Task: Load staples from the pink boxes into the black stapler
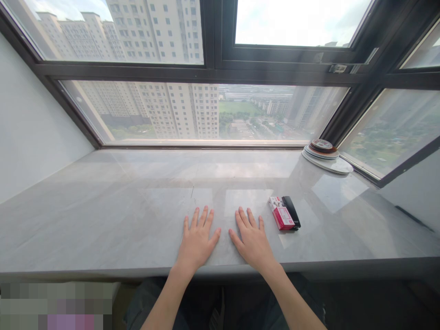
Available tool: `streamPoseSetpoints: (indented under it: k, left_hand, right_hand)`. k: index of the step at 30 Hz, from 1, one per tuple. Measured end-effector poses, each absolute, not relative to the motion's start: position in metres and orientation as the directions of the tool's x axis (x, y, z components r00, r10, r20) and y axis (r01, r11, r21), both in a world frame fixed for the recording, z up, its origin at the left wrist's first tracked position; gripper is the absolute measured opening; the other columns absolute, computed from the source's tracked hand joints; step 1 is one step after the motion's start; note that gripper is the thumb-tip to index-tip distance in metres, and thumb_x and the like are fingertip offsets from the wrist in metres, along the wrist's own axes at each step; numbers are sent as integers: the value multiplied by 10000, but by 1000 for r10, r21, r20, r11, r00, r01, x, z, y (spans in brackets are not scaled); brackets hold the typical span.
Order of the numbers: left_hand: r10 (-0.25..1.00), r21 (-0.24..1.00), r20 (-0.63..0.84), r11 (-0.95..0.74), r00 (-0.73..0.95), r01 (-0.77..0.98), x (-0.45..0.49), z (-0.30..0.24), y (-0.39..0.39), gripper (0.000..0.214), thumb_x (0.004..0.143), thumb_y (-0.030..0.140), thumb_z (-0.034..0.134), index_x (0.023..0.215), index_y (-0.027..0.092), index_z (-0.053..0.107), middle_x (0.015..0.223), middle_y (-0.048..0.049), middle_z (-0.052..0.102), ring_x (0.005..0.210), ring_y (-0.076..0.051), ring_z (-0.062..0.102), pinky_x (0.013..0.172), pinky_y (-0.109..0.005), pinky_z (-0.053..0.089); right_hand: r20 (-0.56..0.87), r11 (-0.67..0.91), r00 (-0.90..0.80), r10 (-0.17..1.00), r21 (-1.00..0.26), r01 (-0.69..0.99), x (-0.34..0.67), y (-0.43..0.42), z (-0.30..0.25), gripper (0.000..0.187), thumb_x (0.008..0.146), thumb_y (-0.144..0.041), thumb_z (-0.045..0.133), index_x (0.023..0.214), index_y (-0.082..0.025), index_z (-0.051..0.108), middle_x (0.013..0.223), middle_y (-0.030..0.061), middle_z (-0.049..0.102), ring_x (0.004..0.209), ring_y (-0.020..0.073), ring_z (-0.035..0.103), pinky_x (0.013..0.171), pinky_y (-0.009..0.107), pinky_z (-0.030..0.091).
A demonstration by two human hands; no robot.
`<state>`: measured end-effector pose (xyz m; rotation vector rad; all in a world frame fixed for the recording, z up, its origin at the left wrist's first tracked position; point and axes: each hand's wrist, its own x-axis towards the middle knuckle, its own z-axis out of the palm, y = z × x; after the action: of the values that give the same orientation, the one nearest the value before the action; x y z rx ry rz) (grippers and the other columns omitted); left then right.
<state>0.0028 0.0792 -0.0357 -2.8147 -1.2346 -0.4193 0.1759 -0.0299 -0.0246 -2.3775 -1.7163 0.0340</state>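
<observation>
Two hands lie palms down on the gray stone windowsill (103, 215), near its front edge. The left hand (196, 242) has its fingers spread and holds nothing. The right hand (253, 243) is spread too, and holds nothing. A red and white box (282, 214) is just right of it, and a black stapler (291, 211) lies along the box (I can't tell if they touch). Round plates (328, 165) sit piled near the far right corner.
</observation>
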Motion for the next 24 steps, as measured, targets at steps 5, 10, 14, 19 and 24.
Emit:
streamPoseSetpoints:
  k: [5,10,14,19,24]
  left_hand:
    - [717,72,265,-682,645,728,3,-36,79,613,1021,494,395,1603,316,321,1695,1,204,1574,-313,127,1257,-576,147]
    - [716,74,260,-683,648,726,3,-36,79,616,1020,491,398,1605,315,315,1694,-1,211,1573,-315,131,1257,-574,149]
    - [718,66,257,-681,647,729,3,-35,79,618,1022,493,398,1608,317,308,1694,2,210,1574,-310,129,1259,-569,146]
    - [712,57,257,-686,654,725,3,-35,79,619,1027,497,388,1610,304,305,1698,-5,194,1574,-314,129,1257,-576,151]
    - [711,46,253,-686,656,726,2,-35,79,622,1026,500,390,1610,302,304,1696,-12,200,1572,-319,139,1256,-583,153]
  right_hand:
    - [111,-298,320,941,-179,938,176,-29,-24,662,1057,-539,277,1641,-231,241,1699,12,141,1572,302,49,1249,561,55]
    - [104,-300,321,941,-178,937,175,-30,-23,663,1056,-538,277,1641,-227,241,1700,13,131,1571,303,50,1248,561,55]
    - [108,-299,320,941,-179,937,176,-30,-23,662,1058,-538,280,1642,-228,240,1699,14,138,1571,302,50,1248,556,59]
    - [109,-298,319,941,-178,938,176,-30,-24,661,1060,-535,281,1640,-222,245,1700,22,130,1570,309,47,1246,563,51]
    - [108,-291,313,944,-181,939,176,-30,-23,662,1061,-536,272,1641,-218,241,1700,27,132,1571,309,45,1243,568,54]
